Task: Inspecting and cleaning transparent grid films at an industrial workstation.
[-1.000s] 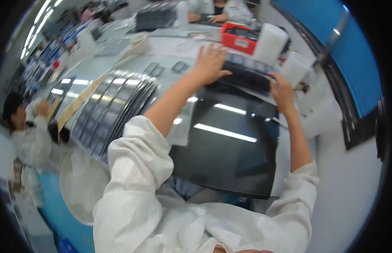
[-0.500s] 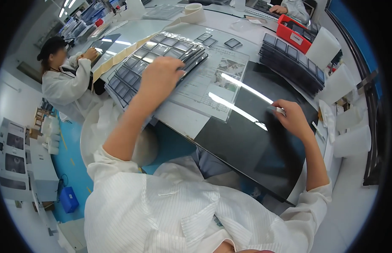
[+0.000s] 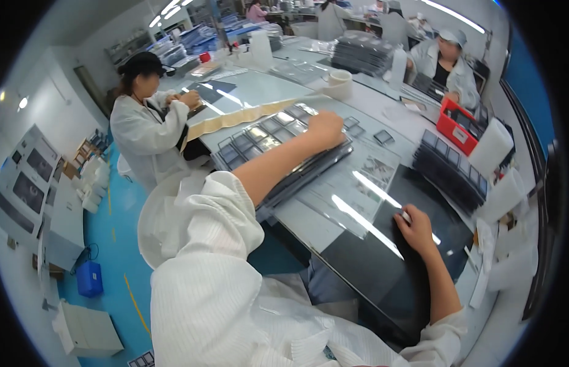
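Note:
My left hand (image 3: pixel 326 129) reaches over a stack of clear plastic trays (image 3: pixel 244 147) and rests at its far right end. Its fingers curl down and are mostly hidden, so I cannot make out what they hold. Small dark-framed rectangular panes (image 3: pixel 275 129) fill the compartments of the top tray. My right hand (image 3: pixel 418 231) is closed in a pinch on a small white object (image 3: pixel 406 217), above a dark mat (image 3: pixel 370 263). Two loose dark-framed panes lie past the trays, one being a rectangular pane (image 3: pixel 383 137).
A printed sheet (image 3: pixel 333 199) lies under a clear cover between my hands. Back right stand a row of dark framed panes (image 3: pixel 449 165), a red bin (image 3: pixel 457 125) and white rolls (image 3: pixel 492 147). A co-worker (image 3: pixel 153 116) sits left; another person (image 3: pixel 446 67) sits across.
My view has tilted up and swung left, showing more of the room. The left hand has moved farther out along the tray stack. My right hand still pinches the white object.

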Available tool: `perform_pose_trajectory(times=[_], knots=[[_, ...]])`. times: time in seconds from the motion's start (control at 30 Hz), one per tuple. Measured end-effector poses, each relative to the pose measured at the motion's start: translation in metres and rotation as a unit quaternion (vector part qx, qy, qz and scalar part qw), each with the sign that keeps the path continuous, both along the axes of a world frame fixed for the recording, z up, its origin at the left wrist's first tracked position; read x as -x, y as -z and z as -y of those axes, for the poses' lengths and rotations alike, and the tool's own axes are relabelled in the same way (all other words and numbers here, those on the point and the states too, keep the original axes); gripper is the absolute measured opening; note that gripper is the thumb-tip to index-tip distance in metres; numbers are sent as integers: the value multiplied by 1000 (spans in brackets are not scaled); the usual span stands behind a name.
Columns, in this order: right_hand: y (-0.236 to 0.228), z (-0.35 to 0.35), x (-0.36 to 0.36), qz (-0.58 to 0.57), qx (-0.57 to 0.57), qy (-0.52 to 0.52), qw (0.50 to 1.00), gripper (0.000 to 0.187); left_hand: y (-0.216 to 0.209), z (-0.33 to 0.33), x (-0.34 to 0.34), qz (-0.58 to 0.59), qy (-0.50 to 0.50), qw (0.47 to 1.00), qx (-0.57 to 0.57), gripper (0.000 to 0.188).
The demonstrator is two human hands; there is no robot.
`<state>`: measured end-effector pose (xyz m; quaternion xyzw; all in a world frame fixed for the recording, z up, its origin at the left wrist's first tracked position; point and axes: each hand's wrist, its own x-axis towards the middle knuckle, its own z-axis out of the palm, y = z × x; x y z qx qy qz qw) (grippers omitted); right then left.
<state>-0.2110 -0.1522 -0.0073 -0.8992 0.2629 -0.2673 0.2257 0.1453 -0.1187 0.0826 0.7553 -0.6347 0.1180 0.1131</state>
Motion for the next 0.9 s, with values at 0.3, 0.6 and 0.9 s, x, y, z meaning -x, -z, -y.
perform_pose_trajectory(times=[0.3, 0.6, 0.9], knots=[[-5, -6, -6, -26, -40, 65, 997, 20, 10, 19, -6, -47, -43, 997, 34, 21], [4, -2, -3, 1, 2, 33, 999, 23, 2, 11, -26, -214, 2, 977, 10, 21], [4, -3, 1, 13, 9, 28, 999, 22, -39, -17, -18, -85, 20, 981, 174, 19]])
